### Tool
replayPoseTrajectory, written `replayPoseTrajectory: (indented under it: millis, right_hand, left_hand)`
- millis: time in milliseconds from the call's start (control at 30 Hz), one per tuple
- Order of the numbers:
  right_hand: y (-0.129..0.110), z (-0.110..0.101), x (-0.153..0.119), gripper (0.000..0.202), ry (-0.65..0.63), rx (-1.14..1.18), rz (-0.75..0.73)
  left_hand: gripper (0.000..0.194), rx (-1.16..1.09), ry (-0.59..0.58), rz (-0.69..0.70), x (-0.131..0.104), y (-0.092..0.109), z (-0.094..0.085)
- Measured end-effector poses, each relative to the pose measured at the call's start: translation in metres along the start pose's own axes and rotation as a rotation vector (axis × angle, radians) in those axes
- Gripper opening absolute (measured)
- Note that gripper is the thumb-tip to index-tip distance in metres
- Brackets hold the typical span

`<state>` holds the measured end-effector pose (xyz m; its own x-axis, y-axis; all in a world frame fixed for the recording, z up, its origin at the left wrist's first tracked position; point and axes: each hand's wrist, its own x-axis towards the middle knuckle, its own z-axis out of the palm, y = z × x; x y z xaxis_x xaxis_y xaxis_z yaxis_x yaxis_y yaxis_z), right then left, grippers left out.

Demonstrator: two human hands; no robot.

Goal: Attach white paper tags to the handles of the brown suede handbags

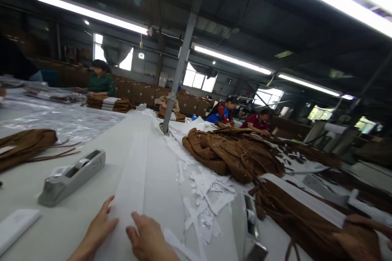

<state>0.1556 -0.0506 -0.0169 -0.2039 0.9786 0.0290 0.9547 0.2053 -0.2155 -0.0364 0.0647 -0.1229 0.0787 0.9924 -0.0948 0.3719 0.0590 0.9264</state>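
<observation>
A long white strip, paper or thin cloth, [131, 179] runs up the pale table away from me. Over its left edge is my left hand [99, 228], fingers stretched and thumb apart, with nothing in it. My right hand [150, 236] is at the strip's right edge, also empty, its fingers spread and slightly blurred. I cannot tell whether either hand presses on the strip. Left of them stands a grey tape dispenser [73, 179]. A flat white piece [18, 228] lies at the lower left.
Brown garments are heaped [232, 151] beyond white paper scraps [208, 195]. A second tape dispenser [251, 228] stands to the right. A co-worker's hands [358, 232] touch a folded brown garment [300, 208]. A metal post [180, 69] rises from the table; several people work behind.
</observation>
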Motion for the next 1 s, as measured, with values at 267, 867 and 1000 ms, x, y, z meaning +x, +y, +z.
replayPoseTrajectory:
  millis: [267,867,1000]
  right_hand:
    - [0.123,-0.015,-0.076,0.051,-0.188,0.114,0.015]
    - [0.171,0.007,-0.086,0.049,0.126,-0.115,0.459]
    - [0.162,0.03,-0.1,0.055,-0.003,-0.017,0.418]
  left_hand:
    - [0.068,0.246,-0.018,0.139,-0.003,0.001,0.03]
    - [0.069,0.935,-0.081,0.387,-0.061,0.032,0.037]
    - [0.068,0.918,-0.318,0.349,-0.087,0.044,0.038]
